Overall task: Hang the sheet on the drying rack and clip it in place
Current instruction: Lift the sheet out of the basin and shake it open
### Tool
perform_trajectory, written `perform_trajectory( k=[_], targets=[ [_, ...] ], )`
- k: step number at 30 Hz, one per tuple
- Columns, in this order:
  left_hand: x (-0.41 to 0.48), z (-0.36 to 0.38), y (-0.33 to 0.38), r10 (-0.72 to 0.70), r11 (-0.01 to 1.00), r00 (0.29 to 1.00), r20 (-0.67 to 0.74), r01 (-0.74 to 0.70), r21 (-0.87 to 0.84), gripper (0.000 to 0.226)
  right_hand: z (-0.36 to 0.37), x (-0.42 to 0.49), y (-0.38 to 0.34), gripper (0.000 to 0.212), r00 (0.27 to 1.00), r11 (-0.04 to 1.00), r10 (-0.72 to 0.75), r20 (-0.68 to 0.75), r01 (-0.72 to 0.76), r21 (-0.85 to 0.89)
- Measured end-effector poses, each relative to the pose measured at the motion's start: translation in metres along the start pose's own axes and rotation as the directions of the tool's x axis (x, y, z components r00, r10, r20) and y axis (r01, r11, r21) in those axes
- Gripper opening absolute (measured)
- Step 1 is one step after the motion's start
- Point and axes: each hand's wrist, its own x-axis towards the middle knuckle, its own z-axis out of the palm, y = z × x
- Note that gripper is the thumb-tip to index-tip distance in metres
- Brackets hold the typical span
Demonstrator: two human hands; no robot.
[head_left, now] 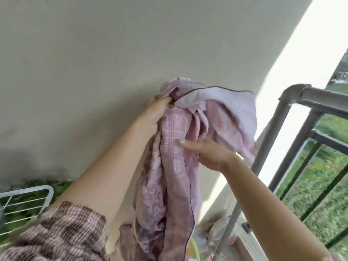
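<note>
Grey wall [94,53] behind. Bunched lilac sheet [175,147] hangs held aloft before it, clear of the white drying rack [24,190] at lower left. Left grip [154,115] clenched round the bunch's top. Right grip [212,155]: one finger straight on the cloth, rest hidden, state unclear.

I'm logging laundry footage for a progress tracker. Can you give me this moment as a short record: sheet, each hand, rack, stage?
sheet: pink checked sheet, bunched, held up before the wall, lower part hanging
left hand: left hand grips the top bunch
right hand: right hand lays one straight finger on the sheet; other fingers hidden in folds
drying rack: white drying rack, lower left, apart from the sheet
railing: grey metal railing, right
stage: not yet hung; no clip in view
</note>
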Motion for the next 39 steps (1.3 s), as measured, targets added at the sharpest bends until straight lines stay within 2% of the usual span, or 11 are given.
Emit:
perform_trajectory(
  k=[6, 10, 15, 19, 22, 24, 28, 31, 34, 37, 39],
  targets=[
    [-0.035, 0.024, 0.006, 0.091, 0.982, 0.912, 0.4, -0.148, 0.114, 0.052, 0.016, 0.019, -0.008, 0.017, 0.859, 0.997, 0.035, -0.511, -0.064, -0.039],
    [-0.085, -0.031, -0.077, 0.041, 0.9, 0.923, 0.382, -0.201, 0.387, 0.121, 0.005, 0.025, -0.025, 0.02, 0.799, 1.0, -0.01, -0.601, -0.01, -0.03],
    [-0.133, -0.046, -0.196, -0.294, 0.687, 0.945, 0.14, 0.107, 0.719, 0.164, 0.018, 0.026, -0.074, 0.021, 0.741, 0.993, -0.103, -0.664, 0.118, -0.023],
    [-0.114, -0.021, -0.198, -0.31, 0.752, 0.945, -0.101, 0.309, 0.583, 0.145, 0.028, 0.023, -0.114, 0.025, 0.745, 0.968, -0.074, -0.663, 0.212, 0.13],
    [-0.084, -0.007, -0.166, -0.284, 0.9, 0.949, -0.133, 0.312, 0.305, 0.052, 0.022, 0.011, -0.143, 0.02, 0.772, 0.966, -0.099, -0.628, 0.226, 0.125],
    [-0.068, -0.008, -0.132, -0.24, 0.946, 0.964, -0.115, 0.259, 0.197, 0.027, 0.003, -0.002, -0.167, 0.044, 0.791, 0.971, -0.18, -0.584, 0.237, 0.021],
    [-0.054, -0.023, -0.039, -0.065, 0.987, 0.974, -0.217, 0.094, 0.13, 0.013, -0.028, -0.031, -0.219, 0.013, 0.739, 0.826, -0.378, -0.558, -0.003, -0.564],
    [-0.053, -0.025, 0.047, 0.078, 0.988, 0.958, -0.277, -0.037, 0.15, 0.022, -0.04, -0.049, -0.253, 0.045, 0.707, 0.34, -0.55, -0.445, -0.297, -0.892],
    [-0.061, -0.019, 0.124, 0.196, 0.979, 0.952, -0.236, -0.175, 0.107, 0.024, -0.048, -0.077, -0.29, 0.028, 0.691, 0.052, -0.623, -0.367, -0.431, -0.901],
    [-0.072, 0.005, 0.17, 0.228, 0.967, 0.973, -0.033, -0.223, 0.125, 0.059, -0.068, -0.12, -0.326, 0.023, 0.51, 0.092, -0.789, -0.343, -0.454, -0.886],
    [-0.093, 0.033, 0.188, 0.251, 0.967, 0.955, 0.159, -0.253, -0.003, 0.049, -0.083, -0.157, -0.34, 0.037, 0.425, 0.159, -0.811, -0.403, -0.502, -0.85]
  ],
)
